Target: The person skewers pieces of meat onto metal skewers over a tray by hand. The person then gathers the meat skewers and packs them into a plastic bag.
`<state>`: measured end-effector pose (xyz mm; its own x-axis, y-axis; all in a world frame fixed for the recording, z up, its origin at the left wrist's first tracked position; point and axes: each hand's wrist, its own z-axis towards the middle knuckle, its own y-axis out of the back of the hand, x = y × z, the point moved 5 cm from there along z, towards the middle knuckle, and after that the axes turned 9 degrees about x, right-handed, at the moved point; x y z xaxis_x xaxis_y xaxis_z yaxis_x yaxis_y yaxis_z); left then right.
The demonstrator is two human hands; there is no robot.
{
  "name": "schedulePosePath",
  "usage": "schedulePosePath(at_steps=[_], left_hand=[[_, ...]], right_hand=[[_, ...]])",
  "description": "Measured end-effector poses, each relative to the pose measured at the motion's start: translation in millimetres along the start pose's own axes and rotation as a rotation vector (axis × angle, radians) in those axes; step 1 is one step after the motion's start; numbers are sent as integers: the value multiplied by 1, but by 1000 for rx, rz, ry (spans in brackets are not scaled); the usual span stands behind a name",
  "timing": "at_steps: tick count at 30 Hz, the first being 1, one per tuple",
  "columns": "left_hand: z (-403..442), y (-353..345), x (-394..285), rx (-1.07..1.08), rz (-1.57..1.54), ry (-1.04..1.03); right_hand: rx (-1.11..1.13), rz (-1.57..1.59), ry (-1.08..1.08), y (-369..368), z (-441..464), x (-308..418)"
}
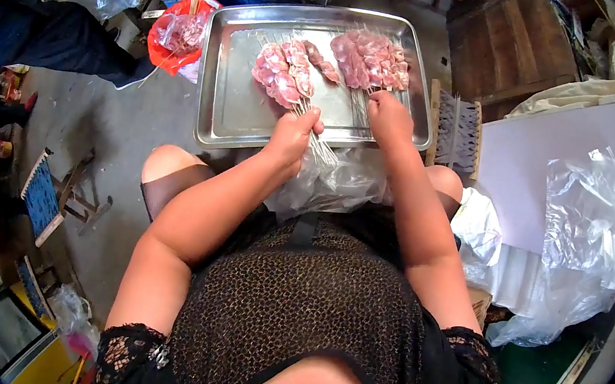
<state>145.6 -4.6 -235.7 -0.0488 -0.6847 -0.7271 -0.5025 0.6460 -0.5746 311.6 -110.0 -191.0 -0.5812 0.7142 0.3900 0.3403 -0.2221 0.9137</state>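
At the metal tray's near rim, the left hand grips the pale sticks of a fanned meat bunch, raw, glossy and pink with whitish patches, while the right hand is closed at the sticks of a darker-pink second bunch lying in the tray's right half.

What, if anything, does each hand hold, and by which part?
The left hand holds meat skewers by their bare sticks. The right hand meets other skewers at their bare part; its grip is unclear.
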Motion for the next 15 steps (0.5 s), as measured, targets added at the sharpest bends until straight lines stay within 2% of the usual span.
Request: schedulePosePath(at_steps=[1, 3, 7, 9, 11, 15], left_hand=[[0, -1, 0, 15, 16, 0], [-1, -4, 0, 35, -1, 14], [-2, -9, 0, 55, 31, 24], [0, -7, 5, 55, 42, 42], [2, -6, 9, 48, 50, 61], [-3, -12, 4, 41, 16, 31]], right_hand=[[-2, -2, -1, 4, -2, -2], [-212, 44, 44, 22, -7, -7], [-248, -161, -80, 27, -2, -34], [-241, -184, -50, 20, 2, -46], [-143, -209, -82, 13, 3, -51], [-239, -76, 42, 24, -11, -15]])
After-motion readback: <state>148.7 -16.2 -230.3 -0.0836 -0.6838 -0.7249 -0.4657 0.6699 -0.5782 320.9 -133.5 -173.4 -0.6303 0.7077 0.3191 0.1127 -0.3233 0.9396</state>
